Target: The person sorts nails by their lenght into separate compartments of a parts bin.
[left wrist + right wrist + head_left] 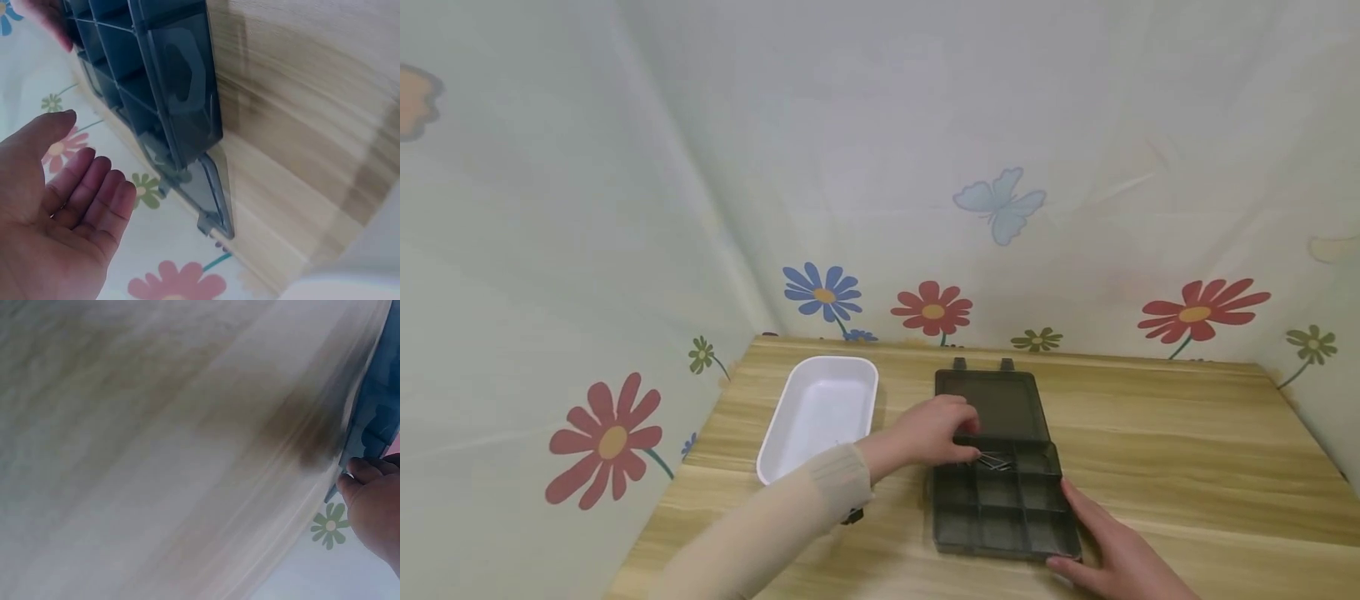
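A dark see-through compartment box [977, 529] lies on the table with its lid [992, 404] folded back flat. Several thin, shiny metal pieces [996, 461] show in its back row; their kind is too small to tell. Above that row hovers my left hand [936, 429], thumb tip close to the pieces. In the left wrist view the fingers of that hand [69, 212] bend loosely, and nothing shows between them. My right hand [1120, 546] holds the box's front right corner, thumb at the front and fingers along the side; in the right wrist view its fingertips [356, 475] touch the box edge.
Left of the box stands a white tray [827, 417], partly hidden by my left sleeve [790, 517]. A small black object [853, 517] peeks out under that forearm. The wooden table [1165, 442] meets a flower-printed cloth [1075, 275] at the back and sides.
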Tool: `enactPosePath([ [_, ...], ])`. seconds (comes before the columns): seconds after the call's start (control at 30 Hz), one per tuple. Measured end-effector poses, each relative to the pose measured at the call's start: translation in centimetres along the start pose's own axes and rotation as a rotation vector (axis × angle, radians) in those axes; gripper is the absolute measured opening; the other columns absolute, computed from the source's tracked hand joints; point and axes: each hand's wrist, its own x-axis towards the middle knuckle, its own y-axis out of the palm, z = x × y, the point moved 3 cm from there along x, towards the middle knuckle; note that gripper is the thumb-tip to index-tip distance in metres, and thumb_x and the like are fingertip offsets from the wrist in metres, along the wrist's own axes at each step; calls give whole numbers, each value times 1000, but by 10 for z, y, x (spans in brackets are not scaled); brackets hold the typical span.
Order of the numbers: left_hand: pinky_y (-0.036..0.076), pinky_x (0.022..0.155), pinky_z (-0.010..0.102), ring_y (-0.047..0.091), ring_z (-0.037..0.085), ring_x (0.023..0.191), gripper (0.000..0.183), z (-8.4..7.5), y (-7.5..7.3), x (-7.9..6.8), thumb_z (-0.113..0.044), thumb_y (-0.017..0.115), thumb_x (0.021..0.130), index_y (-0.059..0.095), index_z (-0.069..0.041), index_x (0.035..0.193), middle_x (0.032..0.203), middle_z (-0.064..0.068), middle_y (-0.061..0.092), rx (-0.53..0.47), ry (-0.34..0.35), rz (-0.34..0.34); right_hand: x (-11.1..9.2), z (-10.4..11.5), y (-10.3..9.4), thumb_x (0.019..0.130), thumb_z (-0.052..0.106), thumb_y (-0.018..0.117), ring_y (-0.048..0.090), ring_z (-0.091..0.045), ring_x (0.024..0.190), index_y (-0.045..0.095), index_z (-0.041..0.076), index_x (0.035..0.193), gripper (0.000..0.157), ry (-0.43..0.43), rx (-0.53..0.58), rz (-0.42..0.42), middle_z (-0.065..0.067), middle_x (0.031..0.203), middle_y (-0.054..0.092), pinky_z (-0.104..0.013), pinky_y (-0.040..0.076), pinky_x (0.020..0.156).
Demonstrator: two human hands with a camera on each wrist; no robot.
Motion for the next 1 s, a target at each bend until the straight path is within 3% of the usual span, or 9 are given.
enactPosePath([
  [0.17,56,89,27,66,10,100,33,8,-12,-15,-38,81,96,76,-14,118,109,-5,69,-6,-6,-10,5,1,-3,86,66,79,47,-52,144,30,1,166,114,22,33,28,-29,164,40,-68,45,109],
  [0.33,57,92,30,67,13,102,33,23,-22,-34,-38,80,96,75,-14,117,111,-3,71,-40,-43,-34,5,-1,-13,89,60,80,49,-54,142,33,0,165,108,-18,-7,-37,-29,163,41,-69,46,107],
  [0.53,59,94,38,69,17,104,33,43,-37,-62,-40,80,96,75,-14,116,112,0,73,-35,-117,-116,6,-7,-35,90,58,80,52,-55,138,32,8,168,103,-36,-80,-100,-28,164,41,-72,51,97],
  [0.7,58,95,42,68,20,108,33,59,-44,-90,-36,82,94,74,-13,116,114,2,73,-38,-154,-194,6,-17,-55,91,59,79,45,-58,140,30,8,169,105,-5,-126,-131,-30,165,38,-76,48,95],
  [0.87,56,101,46,67,26,116,36,76,-47,-118,-36,81,94,72,-13,120,121,5,72,-1,-201,-274,1,-31,-72,89,48,85,42,-61,138,30,5,168,105,-32,-189,-225,-33,163,39,-81,40,99],
  [1.0,52,107,51,64,31,125,44,91,-49,-143,-37,81,95,70,-11,130,131,8,70,3,-292,-307,-2,-46,-79,89,45,86,37,-63,141,28,3,168,106,-42,-235,-267,-36,163,35,-82,22,115],
])
